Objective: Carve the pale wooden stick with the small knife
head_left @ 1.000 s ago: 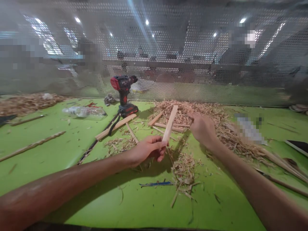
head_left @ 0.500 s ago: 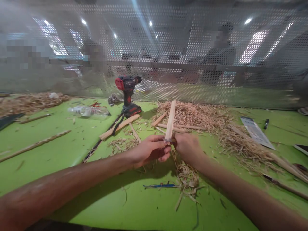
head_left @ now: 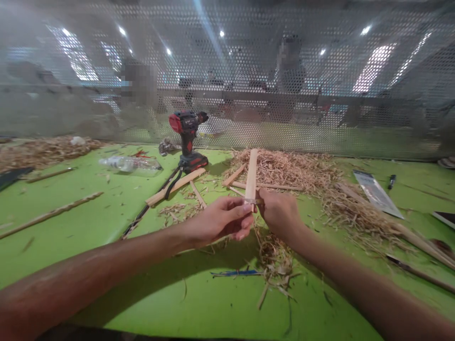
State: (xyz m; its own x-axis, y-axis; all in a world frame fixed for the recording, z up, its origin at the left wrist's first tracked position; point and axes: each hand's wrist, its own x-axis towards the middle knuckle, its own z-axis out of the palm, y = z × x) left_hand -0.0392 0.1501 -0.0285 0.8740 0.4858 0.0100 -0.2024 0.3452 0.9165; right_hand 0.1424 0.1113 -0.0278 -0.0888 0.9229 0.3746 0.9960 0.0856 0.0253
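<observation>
My left hand [head_left: 218, 220] is closed on the near end of a pale flat wooden strip [head_left: 251, 175], which points away from me above the table. In my right hand [head_left: 280, 210], a closed fist, is a knife [head_left: 253, 201]. Its thin blade lies across the strip close to the left thumb, while the fingers hide its handle. Under both hands, curly wood shavings [head_left: 279, 265] lie on the green table [head_left: 159, 293] near a thin blue piece [head_left: 241, 273].
A cordless drill [head_left: 188, 139] stands upright beyond my left hand, beside a wooden slat [head_left: 174, 187] and a plastic bottle [head_left: 131, 164]. A heap of shavings [head_left: 295, 170] lies ahead. Perforated mesh [head_left: 227, 113] closes off the back, with people behind it.
The knife blade and strip have shifted slightly in my hands, and the strip points a little more straight ahead. Behind the mesh, a person has moved left.
</observation>
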